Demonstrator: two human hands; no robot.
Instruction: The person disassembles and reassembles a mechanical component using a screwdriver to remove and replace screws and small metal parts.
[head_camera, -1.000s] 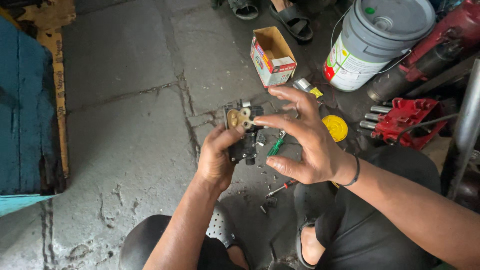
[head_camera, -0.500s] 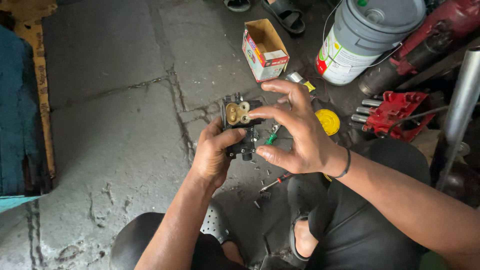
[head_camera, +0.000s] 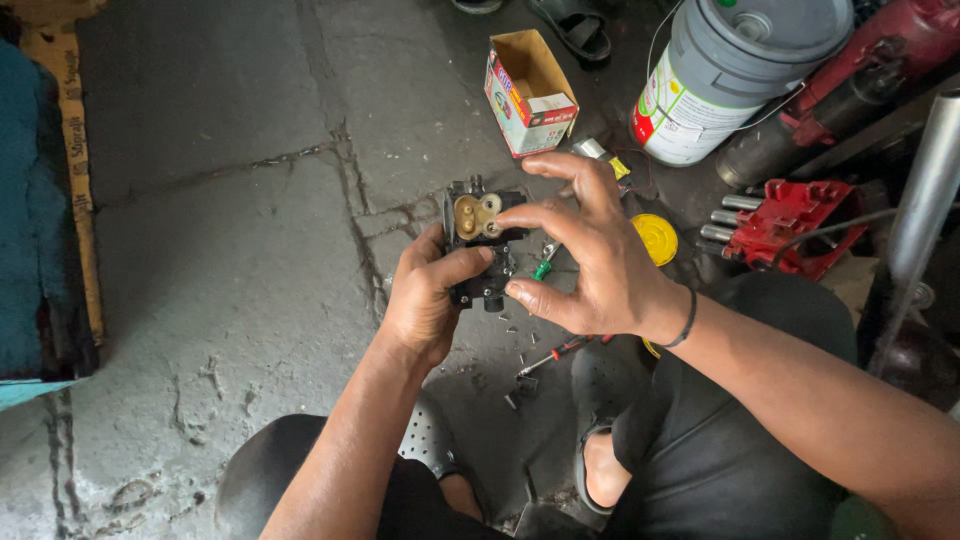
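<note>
— While the left hand (head_camera: 425, 300) wraps around the dark metal carburetor body (head_camera: 478, 245), where does that part sit relative to the other hand?

— It is held in the air above the cracked concrete floor (head_camera: 220, 250), roughly over its middle, and it lies just to the left of the right hand (head_camera: 600, 265). The left thumb closes across its front and the fingers curl behind, so that hand is gripping it firmly.

— And the right hand's fingers?

— Spread and loosely curved, holding nothing that I can see. The forefinger tip reaches leftward and touches, or nearly touches, the brass-coloured fitting (head_camera: 472, 215) at the upper face of the body. The thumb hangs lower, near the part's bottom end.

— Which way does the long axis run?

— Roughly away from the person, upper end pointing toward the far edge of the floor, the brass face turned up toward the camera. So the right fingers come at it from the side, across that axis.

— What lies around?

— An open cardboard box (head_camera: 530, 90) beyond the hands, a grey bucket (head_camera: 740, 80) toward the far right corner, a yellow round lid (head_camera: 655, 238) and a red metal part (head_camera: 790, 220) to the right. A green-handled screwdriver (head_camera: 543, 268) and a red-handled one (head_camera: 560, 352) lie on the floor beneath the hands, with small loose screws beside them.
</note>
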